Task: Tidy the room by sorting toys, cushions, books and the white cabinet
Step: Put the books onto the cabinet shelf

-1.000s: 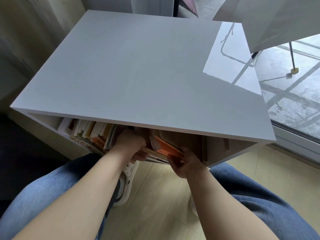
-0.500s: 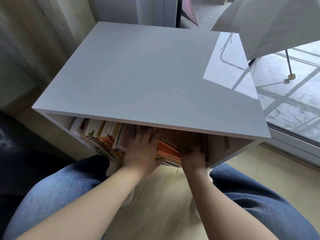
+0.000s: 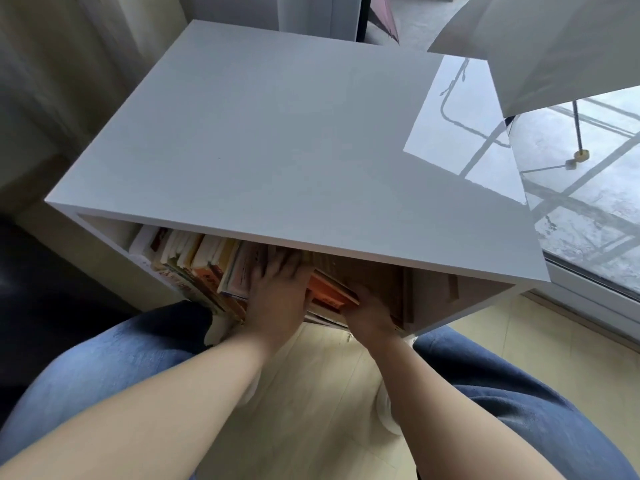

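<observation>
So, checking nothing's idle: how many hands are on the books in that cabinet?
2. The left hand lies flat, fingers spread, on the leaning books; the right hand is beside the orange book, its fingers hidden inside the white cabinet.

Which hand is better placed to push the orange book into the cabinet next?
Right, probably. The right hand is at the near end of the orange book, fingers hidden behind it. The left hand lies flat, fingers spread, on the upright books, likely steadying them.
</observation>
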The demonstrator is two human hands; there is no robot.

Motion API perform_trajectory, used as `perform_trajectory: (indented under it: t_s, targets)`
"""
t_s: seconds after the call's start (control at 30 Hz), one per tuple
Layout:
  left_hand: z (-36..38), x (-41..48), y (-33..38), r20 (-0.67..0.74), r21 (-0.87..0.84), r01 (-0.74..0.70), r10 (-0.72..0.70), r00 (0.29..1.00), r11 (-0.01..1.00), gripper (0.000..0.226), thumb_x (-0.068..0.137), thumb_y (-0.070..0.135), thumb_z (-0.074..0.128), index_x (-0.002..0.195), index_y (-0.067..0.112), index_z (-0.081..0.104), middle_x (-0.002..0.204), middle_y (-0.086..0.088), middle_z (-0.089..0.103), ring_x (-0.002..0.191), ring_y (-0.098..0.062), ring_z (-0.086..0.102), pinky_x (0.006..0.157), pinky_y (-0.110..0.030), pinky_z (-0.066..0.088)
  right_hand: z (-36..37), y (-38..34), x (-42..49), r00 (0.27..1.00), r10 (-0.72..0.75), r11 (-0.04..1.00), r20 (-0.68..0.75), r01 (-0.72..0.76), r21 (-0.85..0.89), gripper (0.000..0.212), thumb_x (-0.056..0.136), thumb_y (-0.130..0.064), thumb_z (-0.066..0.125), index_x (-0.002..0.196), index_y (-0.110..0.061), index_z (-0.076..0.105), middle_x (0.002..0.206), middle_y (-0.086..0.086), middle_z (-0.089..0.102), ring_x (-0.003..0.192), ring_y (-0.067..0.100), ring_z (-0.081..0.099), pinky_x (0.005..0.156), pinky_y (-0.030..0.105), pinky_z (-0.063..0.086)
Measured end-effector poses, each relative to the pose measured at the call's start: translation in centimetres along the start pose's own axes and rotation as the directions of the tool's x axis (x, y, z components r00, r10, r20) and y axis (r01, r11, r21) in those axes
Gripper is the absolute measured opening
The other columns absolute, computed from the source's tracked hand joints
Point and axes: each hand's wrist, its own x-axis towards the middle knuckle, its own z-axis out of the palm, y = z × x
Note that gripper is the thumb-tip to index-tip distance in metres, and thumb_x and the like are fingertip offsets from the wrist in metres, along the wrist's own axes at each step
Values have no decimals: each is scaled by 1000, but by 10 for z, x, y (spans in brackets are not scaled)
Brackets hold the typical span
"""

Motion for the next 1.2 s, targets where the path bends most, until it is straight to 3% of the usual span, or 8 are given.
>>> perform_trajectory:
  t_s: [0.2,0.33,0.53,0.7,0.73,0.77,0.87,1.2]
  targets:
    - [8,-49,-6,439,-479,475,-267,858,739,20,94,12,48,110,13,60,97,-1,62,87,-18,58,65,-23,46,7,-3,-6,999,3,999,-46,-2,36,49,88,-12,50,135,-25,47,132,6,52,120,29,47,98,32,38]
    - [4,-45,-37,909,-395,754,-343,238,-524,38,101,22,37,132,2,42,117,-19,51,113,-34,49,86,-48,45,11,-9,-13,998,19,992,-52,-12,128,42,87,-13,52,128,-24,53,122,5,58,111,27,54,91,30,42]
    - [-5,-5,-23,868,-150,285,12,497,-947,65,87,53,43,139,14,41,138,-21,46,128,-44,39,105,-58,32,10,-15,-11,995,73,984,-61,-62,165,40,86,-9,49,124,-20,54,108,5,59,101,25,55,81,28,40]
    - [0,14,-19,913,-150,142,-82,399,-978,68,98,50,21,147,4,25,153,-17,25,144,-31,16,109,-66,-1,2,-15,-13,998,37,992,-41,-32,120,40,89,-6,46,127,-19,54,112,6,57,100,24,53,85,28,41]
    - [-3,19,-16,926,-201,139,-142,349,-970,55,105,29,16,147,-6,15,156,-18,16,145,-26,8,75,11,-22,1,-14,-14,999,34,993,-33,-30,112,42,89,-5,46,128,-19,53,115,6,58,104,25,54,86,29,42]
    - [-1,22,-18,930,-260,150,-205,307,-954,49,106,19,12,146,-9,10,156,-18,13,144,-24,5,33,-25,48,1,-14,-15,999,30,994,-25,-27,106,44,89,-5,46,130,-20,52,118,7,58,106,25,54,88,30,44]
    - [5,22,-25,916,-263,214,-174,362,-941,65,95,53,17,147,16,28,149,-16,33,139,-38,28,90,-75,30,1,-12,-13,1000,19,997,-19,-17,73,45,88,-8,47,131,-22,51,122,6,58,109,26,55,94,36,47]
    - [-12,-2,-31,854,-514,569,-443,272,-642,23,98,21,38,111,12,55,87,-7,59,86,-21,58,85,-35,48,2,-25,-4,999,19,999,-40,-20,-44,34,90,-13,48,124,-16,45,120,9,58,116,32,53,95,37,42]
